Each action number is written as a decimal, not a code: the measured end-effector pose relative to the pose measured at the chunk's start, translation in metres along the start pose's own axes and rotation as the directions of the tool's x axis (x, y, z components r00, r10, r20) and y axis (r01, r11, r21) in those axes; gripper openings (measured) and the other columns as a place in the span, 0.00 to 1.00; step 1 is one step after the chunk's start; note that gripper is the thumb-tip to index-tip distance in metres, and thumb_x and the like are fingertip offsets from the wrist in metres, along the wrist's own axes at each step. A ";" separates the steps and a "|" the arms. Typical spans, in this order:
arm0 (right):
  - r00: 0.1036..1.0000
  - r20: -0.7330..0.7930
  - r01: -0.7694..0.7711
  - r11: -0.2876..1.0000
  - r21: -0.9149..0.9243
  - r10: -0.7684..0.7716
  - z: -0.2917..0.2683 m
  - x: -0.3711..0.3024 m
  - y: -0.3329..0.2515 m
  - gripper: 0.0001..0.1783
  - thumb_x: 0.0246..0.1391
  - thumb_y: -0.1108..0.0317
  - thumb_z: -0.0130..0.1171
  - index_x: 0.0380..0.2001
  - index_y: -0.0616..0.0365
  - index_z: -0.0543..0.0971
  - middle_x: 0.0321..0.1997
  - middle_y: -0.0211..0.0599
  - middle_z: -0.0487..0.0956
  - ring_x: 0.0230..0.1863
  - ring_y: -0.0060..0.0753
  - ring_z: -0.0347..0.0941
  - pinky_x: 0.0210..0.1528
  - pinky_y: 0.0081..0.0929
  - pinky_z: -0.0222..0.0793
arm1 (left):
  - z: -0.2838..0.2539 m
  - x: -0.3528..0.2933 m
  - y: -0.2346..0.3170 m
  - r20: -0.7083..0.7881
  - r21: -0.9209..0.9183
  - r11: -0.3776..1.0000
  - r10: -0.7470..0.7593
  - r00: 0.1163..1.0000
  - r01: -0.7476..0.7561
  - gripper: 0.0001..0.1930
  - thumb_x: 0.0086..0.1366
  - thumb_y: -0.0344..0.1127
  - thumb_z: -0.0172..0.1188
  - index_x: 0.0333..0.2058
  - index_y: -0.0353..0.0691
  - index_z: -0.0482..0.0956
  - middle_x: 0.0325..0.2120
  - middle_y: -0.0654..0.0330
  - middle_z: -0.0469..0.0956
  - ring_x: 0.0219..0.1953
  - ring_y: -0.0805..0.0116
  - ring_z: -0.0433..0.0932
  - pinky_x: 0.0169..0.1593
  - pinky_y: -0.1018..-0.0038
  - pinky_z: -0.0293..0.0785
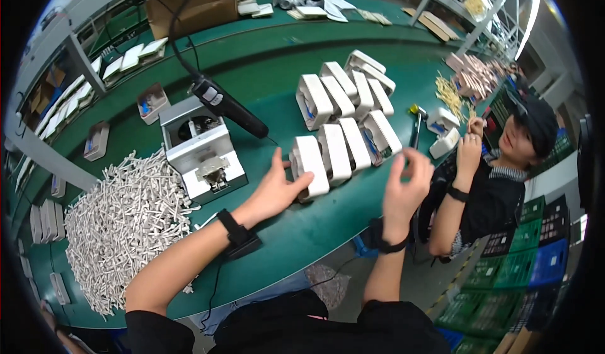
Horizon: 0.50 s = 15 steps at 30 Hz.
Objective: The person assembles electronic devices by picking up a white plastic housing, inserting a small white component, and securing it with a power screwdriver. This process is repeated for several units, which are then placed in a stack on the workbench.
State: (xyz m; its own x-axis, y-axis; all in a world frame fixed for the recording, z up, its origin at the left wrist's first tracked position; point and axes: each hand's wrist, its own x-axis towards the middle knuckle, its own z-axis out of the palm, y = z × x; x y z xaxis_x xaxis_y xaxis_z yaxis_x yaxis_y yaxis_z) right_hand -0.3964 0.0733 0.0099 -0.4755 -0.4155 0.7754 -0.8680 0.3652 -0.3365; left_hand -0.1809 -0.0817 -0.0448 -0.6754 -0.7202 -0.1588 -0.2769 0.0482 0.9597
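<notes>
Several white plastic housings stand in two staggered rows on the green bench. My left hand (pixel 272 189) is at the left end of the near row. Its thumb lies on the front of the end housing (pixel 311 166), with fingers round its left side and the index finger stretched out. Beside the right end of that row, my right hand (pixel 408 187) hovers with fingers loosely bent and apart, nothing visible in it. Closest to it is the right-end housing (pixel 381 137), whose open side shows blue parts inside.
A black electric screwdriver (pixel 230 106) hangs over a metal-and-white fixture (pixel 211 158). A large heap of small white parts (pixel 129 225) lies left. A co-worker (pixel 498 158) sits at right, near two housings (pixel 444 132) and a black-handled tool (pixel 417 127). A cardboard box (pixel 192 10) stands behind.
</notes>
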 end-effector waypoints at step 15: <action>0.903 0.419 -0.220 0.938 0.267 0.092 0.072 0.012 0.133 0.25 0.76 0.56 0.47 0.59 0.70 0.76 0.51 0.64 0.82 0.54 0.63 0.80 0.56 0.44 0.73 | 0.068 0.066 -0.006 0.061 0.019 0.987 0.159 0.985 -0.161 0.57 0.71 0.60 0.62 0.69 0.10 0.43 0.67 0.25 0.61 0.66 0.42 0.71 0.67 0.61 0.71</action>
State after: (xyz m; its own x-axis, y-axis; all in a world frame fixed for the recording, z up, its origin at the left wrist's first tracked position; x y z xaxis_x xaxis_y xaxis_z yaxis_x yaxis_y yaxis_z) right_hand -0.5279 0.0566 -0.0644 -0.5697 -0.6909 0.4450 -0.7482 0.2120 -0.6287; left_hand -0.2704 -0.0822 -0.0769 -0.7514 -0.6596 -0.0180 -0.1779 0.1763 0.9681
